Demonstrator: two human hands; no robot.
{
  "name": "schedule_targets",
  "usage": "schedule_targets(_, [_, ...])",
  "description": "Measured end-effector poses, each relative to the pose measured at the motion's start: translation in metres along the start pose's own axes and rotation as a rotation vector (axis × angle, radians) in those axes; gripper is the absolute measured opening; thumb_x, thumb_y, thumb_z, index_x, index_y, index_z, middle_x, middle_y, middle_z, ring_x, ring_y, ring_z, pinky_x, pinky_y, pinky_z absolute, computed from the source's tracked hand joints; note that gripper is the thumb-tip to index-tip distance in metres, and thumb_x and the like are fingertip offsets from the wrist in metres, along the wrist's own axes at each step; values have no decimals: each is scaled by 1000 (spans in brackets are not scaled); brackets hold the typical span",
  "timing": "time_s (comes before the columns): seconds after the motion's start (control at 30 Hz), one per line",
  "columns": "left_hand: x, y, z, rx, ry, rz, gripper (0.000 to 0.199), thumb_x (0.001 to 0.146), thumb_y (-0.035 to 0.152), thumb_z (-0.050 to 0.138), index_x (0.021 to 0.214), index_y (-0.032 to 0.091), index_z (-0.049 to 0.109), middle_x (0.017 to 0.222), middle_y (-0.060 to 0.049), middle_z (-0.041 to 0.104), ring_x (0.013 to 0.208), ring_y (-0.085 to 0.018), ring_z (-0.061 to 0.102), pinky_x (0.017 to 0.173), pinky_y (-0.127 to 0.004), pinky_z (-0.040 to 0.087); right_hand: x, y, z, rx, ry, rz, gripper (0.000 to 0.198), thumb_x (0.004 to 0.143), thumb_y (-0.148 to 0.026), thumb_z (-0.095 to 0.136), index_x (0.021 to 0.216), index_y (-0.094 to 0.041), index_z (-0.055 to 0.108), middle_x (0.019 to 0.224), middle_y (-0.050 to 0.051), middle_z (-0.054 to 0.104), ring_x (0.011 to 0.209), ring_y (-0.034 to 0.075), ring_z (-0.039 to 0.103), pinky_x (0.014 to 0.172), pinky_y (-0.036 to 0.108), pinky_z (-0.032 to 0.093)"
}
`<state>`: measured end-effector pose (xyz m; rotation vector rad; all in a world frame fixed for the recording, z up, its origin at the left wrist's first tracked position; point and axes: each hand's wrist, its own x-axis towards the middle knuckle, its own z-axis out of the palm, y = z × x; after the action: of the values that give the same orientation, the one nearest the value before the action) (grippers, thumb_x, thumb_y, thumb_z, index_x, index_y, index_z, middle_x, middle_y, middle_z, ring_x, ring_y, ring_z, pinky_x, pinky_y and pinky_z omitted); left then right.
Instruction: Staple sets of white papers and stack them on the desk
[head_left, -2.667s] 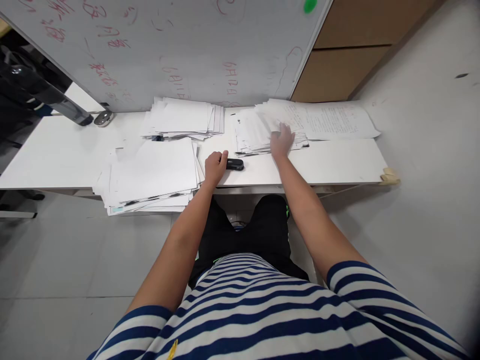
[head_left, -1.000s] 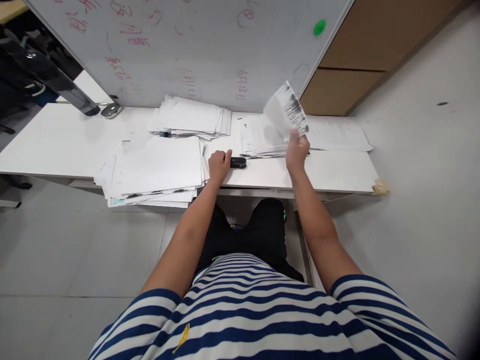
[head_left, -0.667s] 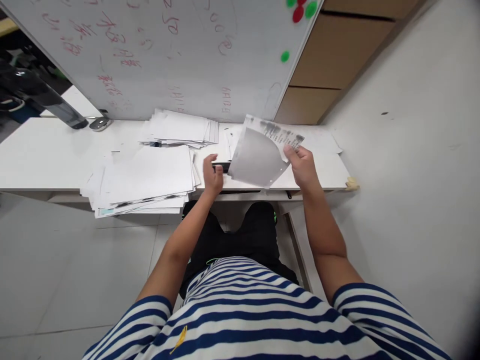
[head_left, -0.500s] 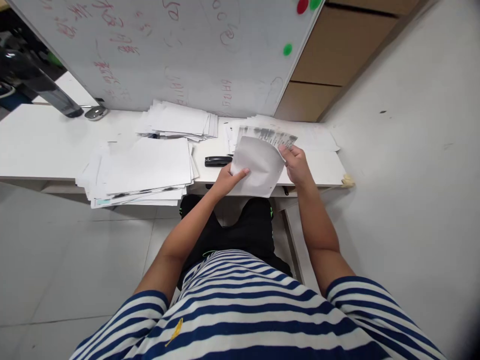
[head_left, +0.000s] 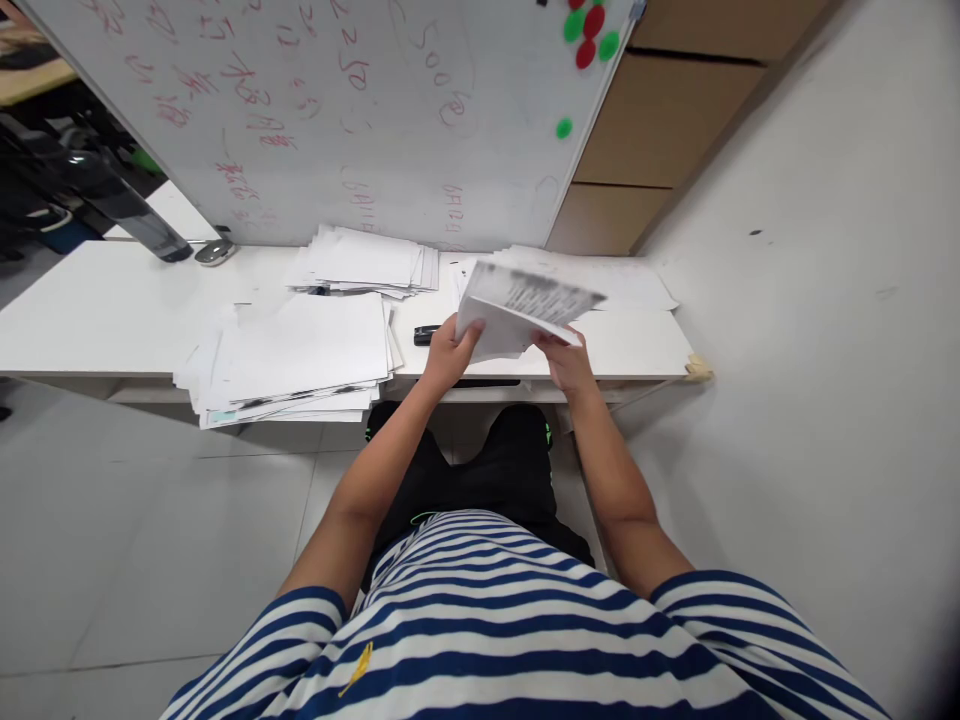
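Both hands grip a few white paper sheets [head_left: 499, 322] over the desk's front edge. My left hand [head_left: 451, 352] pinches their left side, thumb on top. At the lower right edge, my right hand [head_left: 566, 360] is closed on the paper, some of its fingers hidden underneath. The rear sheet carries blurred dark print and fans out to the upper right. Just left of my left hand lies a black stapler [head_left: 424, 335], partly covered by that hand.
A large paper stack [head_left: 307, 345] overhangs the desk's front edge at left, with a smaller stack [head_left: 367, 260] behind it. More sheets [head_left: 622, 280] lie at right. A whiteboard [head_left: 360, 120] stands behind; a bottle [head_left: 154, 225] and a mouse [head_left: 215, 252] are at left.
The sheets have tilted, and the printed one now spreads further out to the right. My right hand has moved down from the top right edge to the lower edge. The camera view has shifted slightly.
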<state>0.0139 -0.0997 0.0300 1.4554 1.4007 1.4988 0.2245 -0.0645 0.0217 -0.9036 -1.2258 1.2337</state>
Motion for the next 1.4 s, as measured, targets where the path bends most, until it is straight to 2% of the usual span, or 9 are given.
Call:
schedule_targets(0.13, [-8, -23, 3, -15, -58, -84, 41, 82, 57, 69, 99, 20, 71, 100, -7, 75, 96, -25, 68, 80, -34, 53, -4, 22, 5, -117, -2, 32, 38, 63, -48, 84, 91, -24, 75, 96, 2, 77, 104, 26, 69, 97, 42, 54])
schedule_targets(0.27, [-22, -35, 3, -41, 5, -175, 41, 80, 55, 70, 93, 16, 72, 93, -7, 75, 89, -24, 68, 77, -33, 53, -14, 35, 16, -247, 68, 141, 45, 67, -55, 79, 91, -17, 75, 84, 4, 76, 92, 27, 71, 87, 42, 56])
schedule_targets(0.47, [-18, -33, -4, -55, 86, -117, 43, 79, 57, 71, 87, 15, 74, 89, -7, 75, 88, -23, 68, 79, -32, 52, -18, 27, 30, -341, 40, -62, 44, 81, -54, 68, 107, -20, 74, 111, 7, 76, 108, 25, 69, 96, 40, 53])
schedule_targets(0.6, [-8, -35, -6, -53, 148, -124, 41, 78, 55, 72, 82, 15, 75, 83, -5, 74, 84, -21, 67, 77, -31, 52, -16, 28, 39, -428, 64, -69, 45, 80, -56, 67, 101, -18, 73, 106, 10, 76, 105, 28, 69, 97, 43, 52])
schedule_targets(0.8, [-6, -32, -4, -67, 192, -98, 42, 76, 55, 74, 86, 14, 75, 85, -7, 75, 86, -22, 68, 77, -32, 52, -7, 29, 44, -316, 112, -121, 51, 79, -53, 70, 117, -20, 62, 115, 11, 72, 107, 25, 68, 99, 42, 51])
schedule_targets(0.97, [-10, -48, -1, -85, 240, -173, 44, 75, 54, 75, 92, 14, 75, 89, -8, 76, 88, -23, 69, 80, -33, 53, -7, 52, 48, -111, 16, -35, 69, 75, -53, 74, 131, -22, 49, 114, 10, 73, 103, 23, 70, 95, 40, 54])
schedule_targets(1.13, [-12, -56, -12, -81, 125, -214, 44, 72, 50, 78, 96, 14, 74, 95, -10, 77, 94, -25, 70, 85, -37, 54, -7, 59, 44, -138, -18, -85, 57, 81, -54, 69, 126, -24, 53, 113, 9, 74, 103, 22, 70, 97, 39, 52])
schedule_targets(1.27, [-11, -60, -19, -119, 15, -289, 45, 70, 49, 80, 98, 14, 75, 104, -13, 77, 101, -29, 70, 91, -42, 55, -10, 67, 41, -192, 18, -41, 55, 83, -55, 65, 127, -23, 55, 114, 10, 73, 104, 24, 70, 98, 42, 52])
schedule_targets(1.4, [-15, -62, -19, -109, 5, -296, 45, 70, 50, 81, 95, 12, 75, 102, -13, 77, 102, -30, 71, 94, -43, 55, -15, 81, 42, -269, 63, -21, 53, 84, -50, 64, 129, -24, 56, 119, 9, 71, 108, 24, 68, 99, 42, 52])
